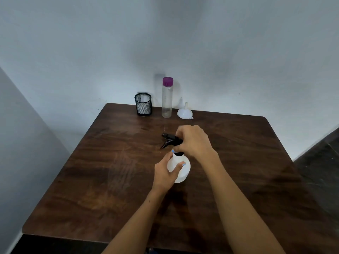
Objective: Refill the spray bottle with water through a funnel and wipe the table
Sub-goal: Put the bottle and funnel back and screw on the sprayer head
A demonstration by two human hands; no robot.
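Note:
A white spray bottle (181, 171) stands upright in the middle of the dark wooden table (110, 180). My left hand (166, 173) wraps around its body. My right hand (194, 141) grips the black trigger head (169, 139) at the bottle's neck, with the nozzle pointing left. A clear water bottle (167, 99) with a purple cap stands at the table's far edge. Just right of it a white funnel (185, 112) rests wide end down, spout up.
A black mesh cup (143, 104) holding something white, perhaps a cloth, stands left of the water bottle. Walls close off the far side and the left. Dark floor shows past the table's right edge.

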